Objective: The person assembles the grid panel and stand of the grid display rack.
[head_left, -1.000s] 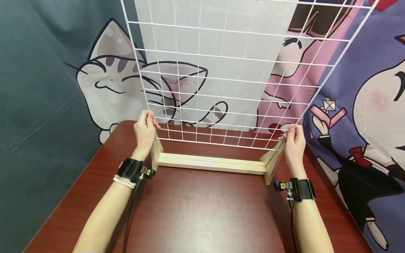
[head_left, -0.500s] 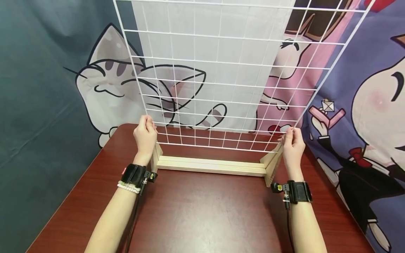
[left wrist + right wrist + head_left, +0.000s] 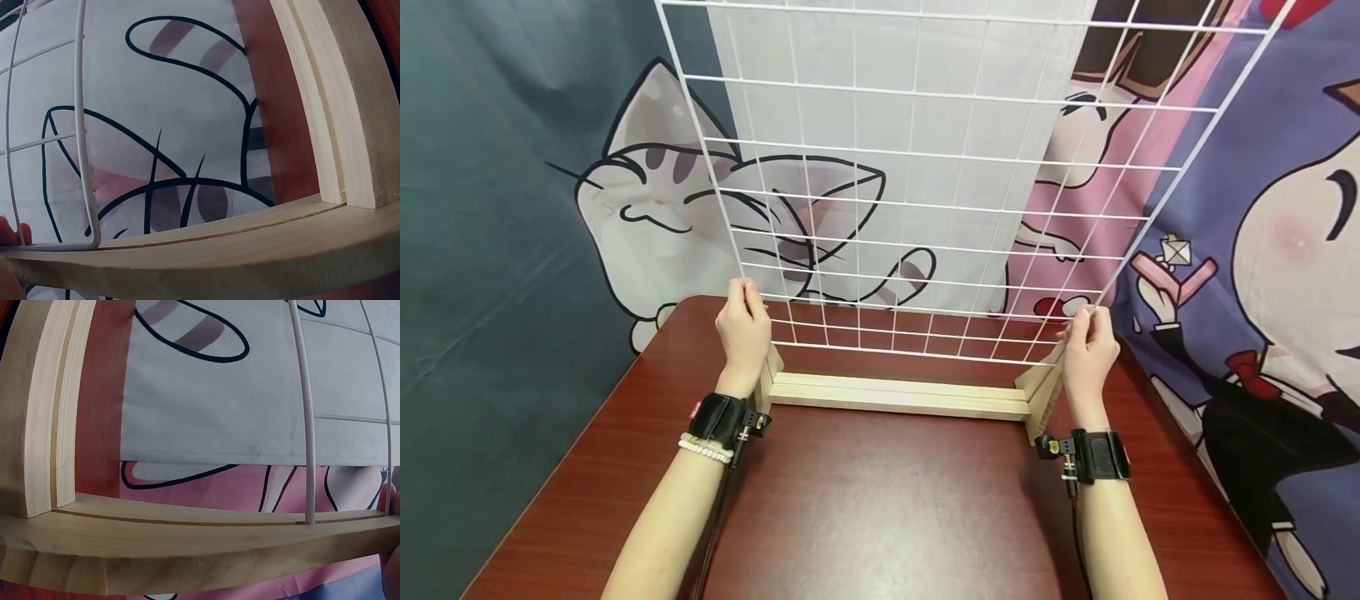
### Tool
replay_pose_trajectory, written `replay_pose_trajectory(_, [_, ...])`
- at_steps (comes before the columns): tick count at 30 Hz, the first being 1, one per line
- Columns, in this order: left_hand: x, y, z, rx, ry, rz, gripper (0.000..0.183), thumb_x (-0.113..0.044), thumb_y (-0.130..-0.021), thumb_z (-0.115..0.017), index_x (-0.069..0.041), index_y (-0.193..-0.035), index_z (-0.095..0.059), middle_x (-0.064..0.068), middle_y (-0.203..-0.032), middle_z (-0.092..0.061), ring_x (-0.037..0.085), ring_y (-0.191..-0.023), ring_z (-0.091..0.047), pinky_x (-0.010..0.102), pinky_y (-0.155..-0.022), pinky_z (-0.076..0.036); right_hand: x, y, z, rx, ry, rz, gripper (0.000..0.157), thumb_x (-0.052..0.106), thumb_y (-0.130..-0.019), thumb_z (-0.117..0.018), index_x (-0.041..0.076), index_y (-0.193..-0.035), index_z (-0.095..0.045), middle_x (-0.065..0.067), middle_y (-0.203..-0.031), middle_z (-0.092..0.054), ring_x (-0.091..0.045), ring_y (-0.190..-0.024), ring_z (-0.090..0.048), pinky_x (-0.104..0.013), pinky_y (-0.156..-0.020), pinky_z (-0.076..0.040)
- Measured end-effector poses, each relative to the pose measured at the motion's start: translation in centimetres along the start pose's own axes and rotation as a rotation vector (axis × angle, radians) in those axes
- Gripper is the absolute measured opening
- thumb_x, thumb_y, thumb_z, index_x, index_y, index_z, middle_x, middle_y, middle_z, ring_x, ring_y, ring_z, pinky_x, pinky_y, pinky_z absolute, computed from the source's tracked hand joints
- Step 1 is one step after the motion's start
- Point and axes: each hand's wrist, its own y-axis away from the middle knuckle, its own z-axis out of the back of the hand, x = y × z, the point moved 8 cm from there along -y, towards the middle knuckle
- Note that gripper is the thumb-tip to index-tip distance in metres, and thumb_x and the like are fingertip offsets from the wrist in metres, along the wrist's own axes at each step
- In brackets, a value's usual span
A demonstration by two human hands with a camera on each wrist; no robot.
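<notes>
1. Since a second ago, the white wire grid point(image 3: 955, 207) has come down a tiny bit, and the left hand point(image 3: 745, 329) and the right hand point(image 3: 1088, 350) have come down with it.
2. Behind them hangs a big picture cloth point(image 3: 482, 250). One drawing on it is a grey and white cat point(image 3: 658, 237) (it has very pointy ears).
3. Below is a red-brown table point(image 3: 880, 500), with a shiny patch near the front.
4. Over the back part of the table, the grid stands up between the two hands. Its top goes out of the head view.
5. Under the grid, a pale wooden frame point(image 3: 900, 396) stands on the table. It has a long bar at the bottom, a left side piece point(image 3: 206, 265) and a right side piece point(image 3: 125, 540). Both side pieces have a thin groove, and the grid's side edges meet the grooves (how deep they sit, I cannot tell). The grid's bottom wire is above the bar, with a gap between.
6. Bent fingers and thumbs pinch the grid, one hand on each side edge, low down. I cannot tell if they touch the wood too.
7. Each wrist wears a strap: a left black strap point(image 3: 715, 417) and a right black strap point(image 3: 1105, 455). Both carry a little camera.
8. Small white beads point(image 3: 706, 450) go round the left arm, just beside its strap.
</notes>
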Motion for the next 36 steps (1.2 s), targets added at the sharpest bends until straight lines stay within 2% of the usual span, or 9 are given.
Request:
replay_pose_trajectory(3, [0.3, 0.1, 0.0, 0.003, 0.011, 0.011, 0.031, -0.021, -0.105, -0.039, 0.004, -0.095, -0.055, 0.022, -0.073, -0.065, 0.035, -0.067, -0.066, 0.044, -0.059, -0.046, -0.2, 0.1, 0.0, -0.016, 0.003, -0.007, 0.024, 0.005, -0.097, -0.046, -0.017, -0.09, -0.053, 0.015, -0.057, -0.048, 0.006, -0.053, -0.052, -0.011, -0.056, -0.045])
replay_pose_trajectory(6, [0.7, 0.3, 0.0, 0.011, 0.031, 0.026, 0.031, -0.021, -0.104, -0.041, 0.004, -0.095, -0.055, 0.021, -0.073, -0.064, 0.032, -0.068, -0.067, 0.033, -0.059, -0.046, -0.6, 0.1, 0.0, -0.032, 0.011, -0.016, 0.024, 0.005, -0.097, -0.046, -0.017, -0.091, -0.053, 0.018, -0.057, -0.047, 0.008, -0.053, -0.051, -0.009, -0.056, -0.044])
replay_pose_trajectory(8, [1.0, 0.4, 0.0, 0.017, 0.063, 0.039, 0.03, -0.021, -0.104, -0.042, 0.004, -0.094, -0.056, 0.019, -0.069, -0.062, 0.025, -0.064, -0.065, 0.022, -0.058, -0.045, -0.8, 0.2, 0.0, -0.042, 0.014, -0.019, 0.024, 0.006, -0.097, -0.046, -0.017, -0.091, -0.053, 0.02, -0.057, -0.047, 0.009, -0.053, -0.051, -0.009, -0.056, -0.043])
replay_pose_trajectory(11, [1.4, 0.6, 0.1, 0.027, 0.117, 0.05, 0.029, -0.019, -0.103, -0.044, 0.005, -0.094, -0.056, 0.016, -0.064, -0.056, 0.007, -0.06, -0.058, 0.009, -0.058, -0.041, -1.0, 0.3, 0.0, -0.048, 0.011, -0.025, 0.025, 0.006, -0.098, -0.046, -0.017, -0.092, -0.054, 0.02, -0.057, -0.047, 0.01, -0.054, -0.05, -0.008, -0.057, -0.043])
replay_pose_trajectory(15, [1.6, 0.6, 0.2, 0.03, 0.16, 0.038, 0.027, -0.017, -0.103, -0.045, 0.006, -0.093, -0.056, 0.013, -0.061, -0.052, -0.01, -0.06, -0.05, 0.006, -0.059, -0.042, -1.0, 0.4, -0.1, -0.05, 0.007, -0.026, 0.027, 0.006, -0.098, -0.046, -0.018, -0.092, -0.054, 0.02, -0.057, -0.047, 0.012, -0.055, -0.049, -0.007, -0.058, -0.043])
replay_pose_trajectory(20, [1.1, 0.4, 0.4, 0.02, 0.159, -0.012, 0.025, -0.014, -0.102, -0.046, 0.006, -0.092, -0.056, 0.007, -0.058, -0.051, -0.011, -0.058, -0.049, 0.008, -0.06, -0.045, -0.5, 0.4, 0.0, -0.074, 0.01, -0.002, 0.026, 0.005, -0.097, -0.046, -0.019, -0.091, -0.055, 0.018, -0.055, -0.048, 0.012, -0.053, -0.05, -0.006, -0.055, -0.042])
replay_pose_trajectory(27, [0.9, 0.1, 0.1, 0.032, 0.173, -0.021, 0.024, -0.014, -0.102, -0.048, 0.007, -0.093, -0.057, 0.013, -0.061, -0.054, -0.009, -0.059, -0.051, 0.006, -0.06, -0.044, -0.2, 0.2, 0.1, -0.111, 0.022, 0.035, 0.025, 0.004, -0.097, -0.046, -0.019, -0.09, -0.054, 0.021, -0.056, -0.048, 0.016, -0.053, -0.048, -0.004, -0.056, -0.04])
replay_pose_trajectory(32, [0.8, 0.2, 0.3, 0.004, 0.174, -0.016, 0.023, -0.012, -0.101, -0.049, 0.006, -0.092, -0.059, 0.014, -0.061, -0.055, -0.001, -0.057, -0.053, 0.006, -0.06, -0.043, -2.3, -0.2, -0.1, -0.096, 0.035, 0.031, 0.026, 0.007, -0.098, -0.047, -0.017, -0.091, -0.057, 0.021, -0.057, -0.048, 0.013, -0.054, -0.051, -0.005, -0.056, -0.041])
replay_pose_trajectory(36, [0.6, 0.1, 0.4, -0.018, 0.163, -0.032, 0.024, -0.015, -0.101, -0.05, 0.005, -0.09, -0.059, 0.014, -0.06, -0.056, -0.001, -0.059, -0.054, 0.005, -0.059, -0.041, -3.9, -0.4, 0.1, -0.104, 0.063, 0.015, 0.026, 0.01, -0.098, -0.048, -0.013, -0.09, -0.059, 0.021, -0.056, -0.049, 0.008, -0.053, -0.053, -0.007, -0.054, -0.041])
